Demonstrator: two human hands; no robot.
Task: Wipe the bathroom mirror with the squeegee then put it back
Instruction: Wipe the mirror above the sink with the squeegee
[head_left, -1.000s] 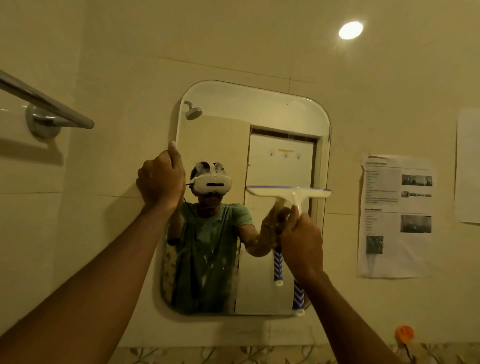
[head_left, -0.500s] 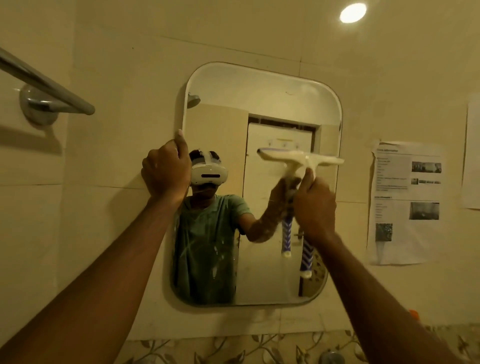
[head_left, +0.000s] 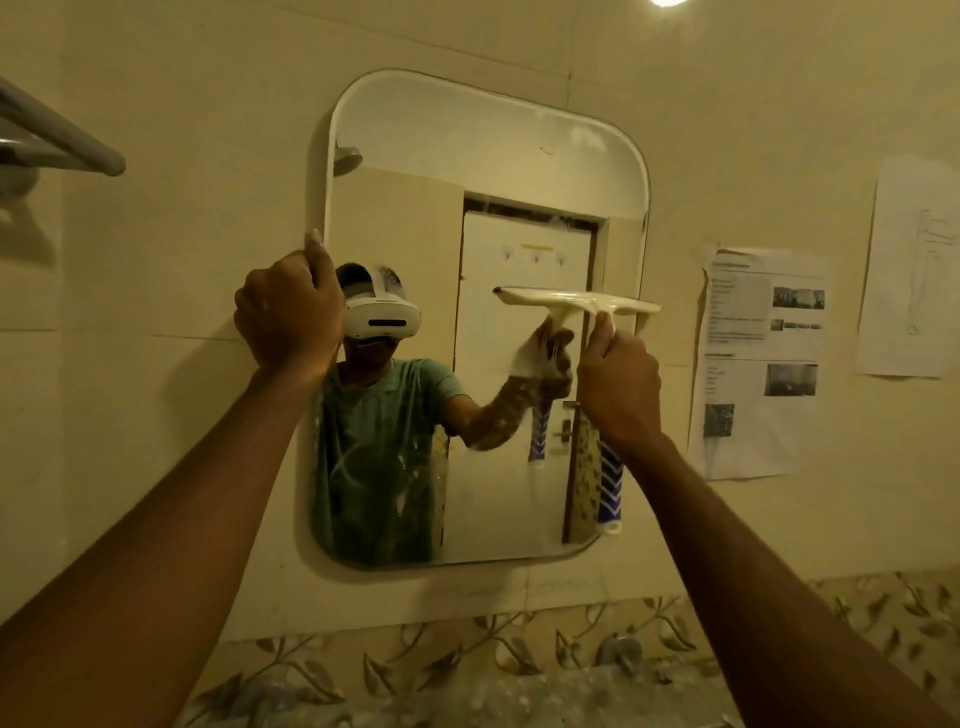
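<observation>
A: If hung loosely on the tile, probably braced for that: left hand curled over the left rim of the mirror, thumb up.
B: And the squeegee?
A: Gripped in the right hand, fingers wrapped round the neck above the blue-striped handle. Pale blade level against smooth glass, mid-height, right side. Rounded corners; streaky lower down.
</observation>
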